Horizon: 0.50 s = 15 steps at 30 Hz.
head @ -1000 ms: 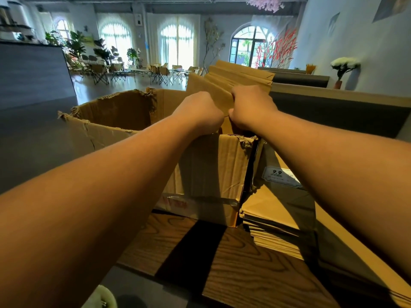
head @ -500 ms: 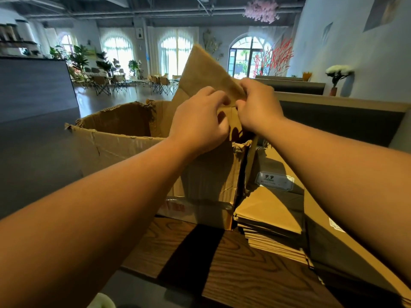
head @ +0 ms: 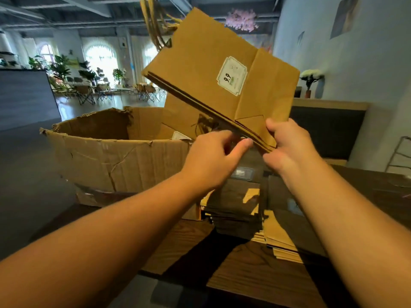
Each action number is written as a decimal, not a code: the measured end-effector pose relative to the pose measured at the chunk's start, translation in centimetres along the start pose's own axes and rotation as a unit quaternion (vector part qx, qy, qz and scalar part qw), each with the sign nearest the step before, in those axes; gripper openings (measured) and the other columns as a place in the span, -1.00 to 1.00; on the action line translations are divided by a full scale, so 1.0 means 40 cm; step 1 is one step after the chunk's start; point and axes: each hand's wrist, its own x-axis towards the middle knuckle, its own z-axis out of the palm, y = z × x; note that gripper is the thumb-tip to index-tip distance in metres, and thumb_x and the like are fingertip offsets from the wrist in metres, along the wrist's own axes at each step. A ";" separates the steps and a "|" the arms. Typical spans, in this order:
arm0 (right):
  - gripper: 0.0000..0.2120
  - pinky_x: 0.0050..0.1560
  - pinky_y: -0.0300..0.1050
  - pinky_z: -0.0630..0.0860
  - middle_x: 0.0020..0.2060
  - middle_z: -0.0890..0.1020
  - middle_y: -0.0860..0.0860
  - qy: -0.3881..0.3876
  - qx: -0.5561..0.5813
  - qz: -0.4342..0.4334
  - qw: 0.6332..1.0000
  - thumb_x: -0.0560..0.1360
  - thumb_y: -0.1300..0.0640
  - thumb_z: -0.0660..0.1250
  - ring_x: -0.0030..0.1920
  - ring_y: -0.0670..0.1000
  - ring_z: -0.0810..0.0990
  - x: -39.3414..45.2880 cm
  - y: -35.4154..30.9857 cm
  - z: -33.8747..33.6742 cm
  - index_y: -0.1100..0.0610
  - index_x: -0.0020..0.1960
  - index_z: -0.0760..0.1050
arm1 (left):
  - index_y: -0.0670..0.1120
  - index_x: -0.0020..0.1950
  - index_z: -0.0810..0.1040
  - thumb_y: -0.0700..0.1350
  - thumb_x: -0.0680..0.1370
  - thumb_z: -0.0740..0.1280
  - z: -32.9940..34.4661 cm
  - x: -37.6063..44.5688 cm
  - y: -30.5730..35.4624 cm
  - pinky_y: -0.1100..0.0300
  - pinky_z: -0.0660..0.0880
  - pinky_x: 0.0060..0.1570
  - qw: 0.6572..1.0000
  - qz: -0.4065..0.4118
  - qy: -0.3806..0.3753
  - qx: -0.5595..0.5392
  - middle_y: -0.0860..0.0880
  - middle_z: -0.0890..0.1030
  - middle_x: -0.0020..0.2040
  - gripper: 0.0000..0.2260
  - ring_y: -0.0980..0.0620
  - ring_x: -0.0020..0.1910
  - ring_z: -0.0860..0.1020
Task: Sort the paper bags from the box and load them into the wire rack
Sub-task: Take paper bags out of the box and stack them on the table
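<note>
A small bundle of flat brown paper bags with a white "9.9" price label is raised above the torn cardboard box, handles pointing up. My right hand grips the bundle's lower corner. My left hand is beside it, fingers curled toward the bundle's lower edge; blur hides whether they pinch it. More brown bags stay inside the box. Stacks of flat bags lie on the wooden table to the right of the box. No wire rack is clearly in view.
The dark wooden table carries the box and the stacks. A metal frame shows at the far right edge. A dark counter runs behind the box, with a vase of white flowers by the wall.
The bundle of bags has come up out of the box and tilted left, its price label now facing me. Both hands have moved down to its lower corner.
</note>
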 end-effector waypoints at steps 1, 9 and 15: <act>-0.78 -0.10 0.06 0.63 0.02 0.69 0.08 0.006 0.018 0.018 1.000 0.63 0.20 0.28 0.01 0.12 0.69 -0.021 0.007 -0.025 0.01 0.24 0.53 | 0.01 -0.12 0.52 0.27 0.56 0.30 0.019 -0.002 0.037 0.07 0.54 -0.17 0.990 -0.093 0.003 -0.105 0.05 0.59 -0.20 -0.67 0.09 -0.21 0.56; -0.73 -0.06 0.07 0.64 0.11 0.69 0.18 -0.027 0.112 0.104 0.988 0.62 0.22 0.25 0.09 0.17 0.69 -0.069 0.034 -0.283 0.19 0.31 0.49 | 0.02 0.22 0.52 -0.28 0.52 0.37 0.122 -0.029 0.193 -0.14 0.56 0.24 0.812 -0.229 0.059 -0.534 -0.02 0.68 0.18 -0.68 -0.03 0.18 0.64; -0.72 0.12 0.03 0.58 0.16 0.67 0.08 0.057 0.031 0.037 0.997 0.60 0.17 0.31 0.12 0.07 0.67 -0.040 -0.004 -0.497 0.09 0.31 0.52 | -0.03 0.21 0.53 -0.39 0.56 0.34 0.151 -0.058 0.188 0.07 0.59 0.17 0.819 -0.232 -0.057 -0.522 -0.08 0.68 0.15 -0.66 -0.02 0.13 0.66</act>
